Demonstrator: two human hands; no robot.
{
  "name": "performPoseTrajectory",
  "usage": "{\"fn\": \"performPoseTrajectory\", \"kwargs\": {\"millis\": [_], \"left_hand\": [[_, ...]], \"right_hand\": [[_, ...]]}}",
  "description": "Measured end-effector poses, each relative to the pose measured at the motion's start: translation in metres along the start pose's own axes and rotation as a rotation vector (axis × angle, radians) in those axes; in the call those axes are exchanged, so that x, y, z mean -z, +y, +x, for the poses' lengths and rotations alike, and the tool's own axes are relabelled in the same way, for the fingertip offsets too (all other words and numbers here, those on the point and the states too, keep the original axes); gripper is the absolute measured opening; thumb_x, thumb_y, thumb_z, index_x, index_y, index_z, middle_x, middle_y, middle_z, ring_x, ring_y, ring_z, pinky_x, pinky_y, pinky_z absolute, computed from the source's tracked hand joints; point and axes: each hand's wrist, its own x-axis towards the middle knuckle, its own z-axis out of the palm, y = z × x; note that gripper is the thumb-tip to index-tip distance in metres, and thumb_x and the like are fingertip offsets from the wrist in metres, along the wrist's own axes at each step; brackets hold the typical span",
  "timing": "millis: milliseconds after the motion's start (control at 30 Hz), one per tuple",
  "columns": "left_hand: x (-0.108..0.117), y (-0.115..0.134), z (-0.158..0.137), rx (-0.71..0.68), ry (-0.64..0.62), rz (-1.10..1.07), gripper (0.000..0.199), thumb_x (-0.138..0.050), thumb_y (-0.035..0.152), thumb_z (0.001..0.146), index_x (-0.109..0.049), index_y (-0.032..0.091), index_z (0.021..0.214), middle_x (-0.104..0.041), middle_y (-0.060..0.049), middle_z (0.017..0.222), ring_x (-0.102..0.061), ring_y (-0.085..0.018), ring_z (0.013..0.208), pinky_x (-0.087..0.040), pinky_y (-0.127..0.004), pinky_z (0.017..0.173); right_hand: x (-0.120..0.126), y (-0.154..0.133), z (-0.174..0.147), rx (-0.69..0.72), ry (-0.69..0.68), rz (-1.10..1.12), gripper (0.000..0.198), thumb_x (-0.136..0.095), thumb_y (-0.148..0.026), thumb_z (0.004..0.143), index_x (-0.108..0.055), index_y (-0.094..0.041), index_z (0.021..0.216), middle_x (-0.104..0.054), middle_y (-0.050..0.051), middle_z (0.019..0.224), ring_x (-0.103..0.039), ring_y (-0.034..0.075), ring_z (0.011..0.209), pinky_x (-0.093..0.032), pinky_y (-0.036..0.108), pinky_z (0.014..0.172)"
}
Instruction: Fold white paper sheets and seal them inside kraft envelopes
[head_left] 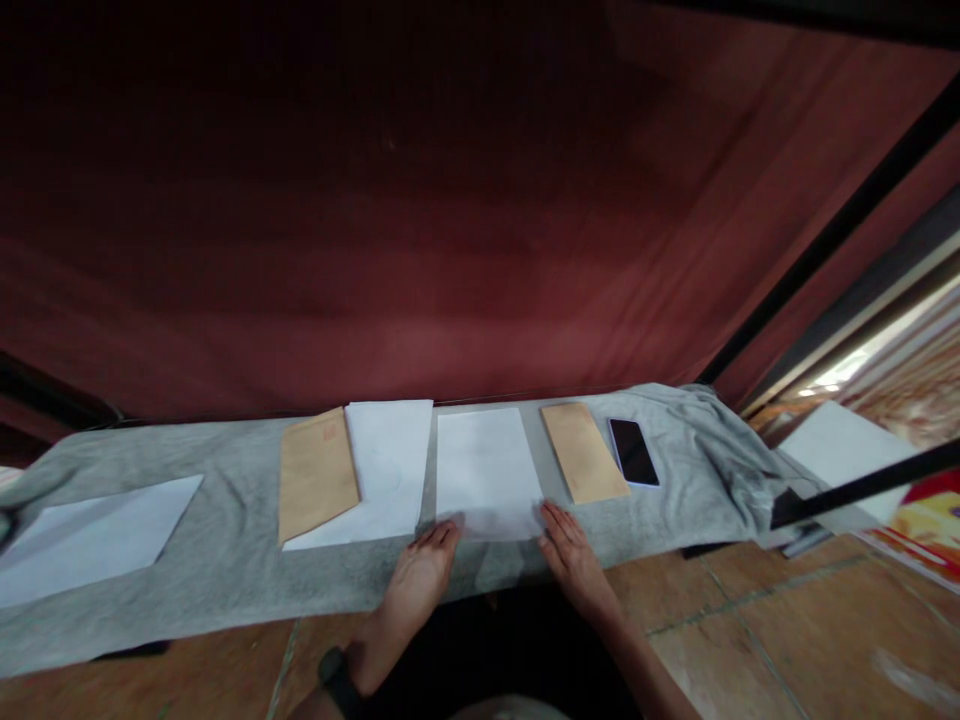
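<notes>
The white sheet lay on the grey-draped bench, its near corners at the left hand and right hand. Fingers were extended; whether they pinched paper could not be determined. Judged risks: uneven pressure skewing the sheet, or soft draping causing creases.

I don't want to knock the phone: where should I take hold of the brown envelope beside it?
Probably best to pinch the brown envelope by its near left corner, coming from the near side. It lies flat, the phone sits close by its right edge, and the right hand is near that corner.
</notes>
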Motion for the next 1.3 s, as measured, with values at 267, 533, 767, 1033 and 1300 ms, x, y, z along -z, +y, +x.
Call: {"fn": "performPoseTrajectory", "kwargs": {"millis": [267,533,767,1033,1300], "left_hand": [[0.025,-0.005,-0.023,-0.078,0.187,-0.467,0.032,-0.042,0.026,0.098,-0.071,0.028,0.111,-0.075,-0.003,0.112,-0.07,-0.018,0.105,-0.056,-0.031,0.095],[0.015,-0.011,-0.015,0.183,0.263,-0.824,0.034,-0.061,0.042,0.088,-0.066,0.026,0.118,-0.074,-0.004,0.114,-0.07,-0.021,0.107,-0.055,-0.035,0.096],[-0.015,-0.02,0.022,0.405,0.362,-0.862,0.032,-0.059,0.037,0.083,-0.066,0.022,0.111,-0.075,-0.006,0.109,-0.071,-0.022,0.101,-0.055,-0.036,0.091],[-0.014,-0.018,0.034,0.466,0.359,-0.737,0.02,-0.052,0.032,0.088,-0.065,0.022,0.099,-0.072,-0.001,0.081,-0.069,-0.019,0.077,-0.052,-0.029,0.074],[-0.017,-0.016,0.036,0.512,0.369,-0.678,0.039,-0.052,0.03,0.089,-0.059,0.018,0.126,-0.071,-0.001,0.081,-0.069,-0.018,0.075,-0.05,-0.027,0.07]], "right_hand": [[0.024,0.003,-0.003,-0.087,-0.031,0.301,0.061,-0.048,-0.016,0.085,-0.052,-0.029,0.144,-0.055,0.004,0.146,-0.049,0.024,0.137,-0.042,0.048,0.114],[0.01,0.0,0.023,-0.22,0.102,0.451,0.034,-0.048,-0.022,0.086,-0.072,-0.022,0.11,-0.073,0.008,0.116,-0.067,0.026,0.113,-0.052,0.045,0.102],[-0.002,-0.001,0.044,-0.319,0.161,0.44,0.042,-0.047,-0.051,0.095,-0.069,-0.018,0.108,-0.076,0.011,0.103,-0.072,0.027,0.094,-0.057,0.041,0.086],[-0.015,0.003,0.048,-0.3,0.204,0.341,0.04,-0.042,-0.049,0.097,-0.068,-0.019,0.106,-0.074,0.013,0.104,-0.07,0.027,0.097,-0.055,0.038,0.087],[-0.023,0.006,0.057,-0.278,0.205,0.099,0.04,-0.038,-0.046,0.1,-0.065,-0.017,0.11,-0.073,0.011,0.096,-0.068,0.025,0.086,-0.052,0.037,0.081]]}}
